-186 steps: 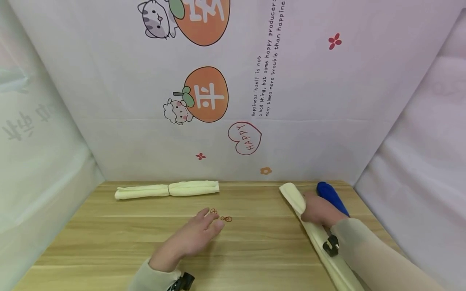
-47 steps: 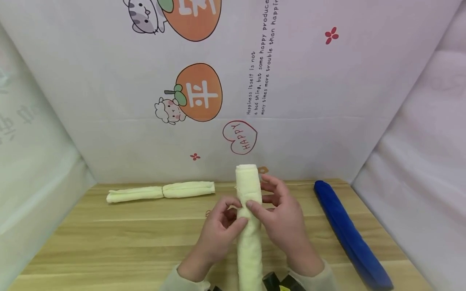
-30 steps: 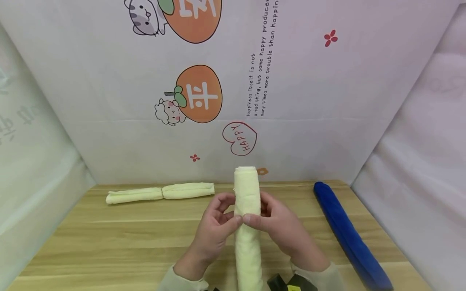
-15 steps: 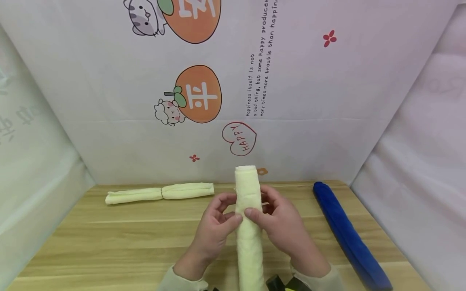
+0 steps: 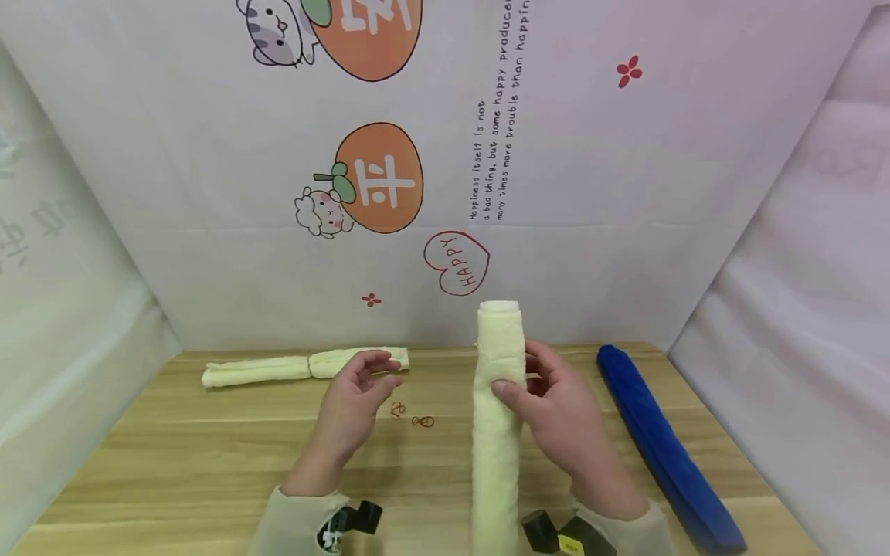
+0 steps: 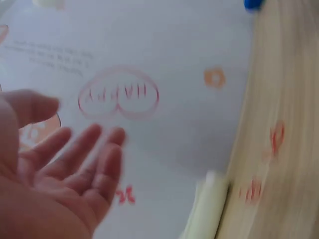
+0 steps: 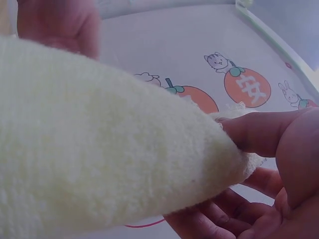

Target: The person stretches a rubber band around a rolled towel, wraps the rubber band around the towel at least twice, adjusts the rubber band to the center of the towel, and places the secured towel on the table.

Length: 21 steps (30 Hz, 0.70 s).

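A rolled, pale yellow towel (image 5: 497, 455) stretches from the bottom edge of the head view toward the back wall. My right hand (image 5: 559, 409) grips it near its far end, thumb on top and fingers behind. Close up in the right wrist view, the towel (image 7: 109, 139) fills much of the picture, pinched by the right hand (image 7: 269, 149). Apart from the towel, my left hand (image 5: 351, 409) is held over the table with loosely bent fingers and nothing in them. To its right lie two thin reddish-brown bands (image 5: 422, 422), probably rubber bands.
Along the back edge rests another pale yellow towel roll (image 5: 257, 372), tied round its middle. A blue towel roll (image 5: 664, 448) lies slantwise at the right. The wooden table (image 5: 208, 455) ends at a printed white wall sheet (image 5: 570, 255).
The right hand brought the towel from beside the blue roll to the middle, where both hands held it. Now my left hand has let go and moved left; the towel has shifted slightly right.
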### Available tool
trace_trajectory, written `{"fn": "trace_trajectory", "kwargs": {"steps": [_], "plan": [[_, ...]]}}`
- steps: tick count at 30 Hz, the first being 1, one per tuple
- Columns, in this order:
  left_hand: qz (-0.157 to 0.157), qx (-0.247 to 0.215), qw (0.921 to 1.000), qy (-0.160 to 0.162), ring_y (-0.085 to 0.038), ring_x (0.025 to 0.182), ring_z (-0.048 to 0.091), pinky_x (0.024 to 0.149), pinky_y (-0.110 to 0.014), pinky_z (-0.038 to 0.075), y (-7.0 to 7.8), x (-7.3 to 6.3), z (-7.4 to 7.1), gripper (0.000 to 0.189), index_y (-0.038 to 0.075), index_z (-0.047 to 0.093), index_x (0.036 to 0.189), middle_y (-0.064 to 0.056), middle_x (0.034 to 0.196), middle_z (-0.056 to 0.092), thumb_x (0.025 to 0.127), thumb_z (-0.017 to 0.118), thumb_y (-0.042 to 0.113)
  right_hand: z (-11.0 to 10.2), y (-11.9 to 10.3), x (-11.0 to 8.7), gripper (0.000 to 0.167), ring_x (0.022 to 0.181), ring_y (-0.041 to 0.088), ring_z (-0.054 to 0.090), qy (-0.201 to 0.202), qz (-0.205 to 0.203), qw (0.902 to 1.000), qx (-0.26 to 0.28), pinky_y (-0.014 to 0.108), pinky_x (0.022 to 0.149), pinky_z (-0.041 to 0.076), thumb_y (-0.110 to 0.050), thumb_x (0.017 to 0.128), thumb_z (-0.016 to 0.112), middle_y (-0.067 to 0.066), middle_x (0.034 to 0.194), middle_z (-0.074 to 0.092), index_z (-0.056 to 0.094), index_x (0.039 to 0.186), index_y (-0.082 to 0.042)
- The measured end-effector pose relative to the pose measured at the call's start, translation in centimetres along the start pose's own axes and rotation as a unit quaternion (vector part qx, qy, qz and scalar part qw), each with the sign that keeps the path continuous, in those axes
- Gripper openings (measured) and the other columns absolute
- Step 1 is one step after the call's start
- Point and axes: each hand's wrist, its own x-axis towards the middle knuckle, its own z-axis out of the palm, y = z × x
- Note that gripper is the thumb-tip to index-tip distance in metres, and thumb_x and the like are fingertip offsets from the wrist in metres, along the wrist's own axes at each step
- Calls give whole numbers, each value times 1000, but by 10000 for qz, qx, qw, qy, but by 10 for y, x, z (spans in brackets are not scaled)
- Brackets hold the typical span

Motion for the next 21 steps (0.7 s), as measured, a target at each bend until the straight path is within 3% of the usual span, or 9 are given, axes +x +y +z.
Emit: {"fn": "trace_trajectory", "kwargs": {"steps": [4,6,8,10,12,17,21], "plan": [[-465,934,9936,-433,-32,126,52,102,-52,42,-18,8,-13,51,15,49,145,-5,136,59,100,62,36,-2,0,2,53,88,27,64,-17,14,10000,14,37,73,55,-18,89,78,10,116,63,56,136,-20],[-707,855,9917,-655,-36,131,47,105,-56,37,-30,15,-16,58,15,45,149,-8,141,55,102,53,47,-3,1,2,53,88,26,64,-1,15,10000,-28,37,73,55,-19,89,78,10,116,63,56,137,-20],[-910,783,9905,-669,-39,129,47,104,-56,38,-42,21,-15,61,13,46,148,-12,141,54,103,45,53,-3,1,3,53,88,26,63,31,27,9999,-92,36,73,55,-19,89,78,10,117,63,56,137,-20],[-1074,913,9884,-561,-39,123,52,99,-54,43,-52,28,-13,59,9,48,146,-16,135,57,105,44,50,-3,2,3,53,88,26,63,64,56,9999,-134,36,73,55,-19,89,78,9,116,63,56,137,-21],[-1205,1373,9822,-432,-35,114,57,92,-51,48,-61,33,-10,53,5,50,142,-17,128,60,105,49,42,-3,2,3,53,88,26,63,79,72,9998,-158,36,73,55,-19,88,78,9,116,63,56,137,-20],[-1522,2438,9573,-327,-30,103,60,82,-46,50,-71,44,-5,46,-2,53,135,-15,118,64,97,63,21,-1,4,3,52,86,26,64,45,3,9999,-128,36,72,55,-18,88,79,10,113,63,58,135,-20],[-1457,3133,9373,-443,-30,97,60,82,-46,49,-74,55,-3,36,-2,62,121,-14,111,65,92,69,17,0,4,3,52,85,26,64,75,-57,9999,-132,36,71,55,-17,87,79,10,112,63,59,134,-21]]}}
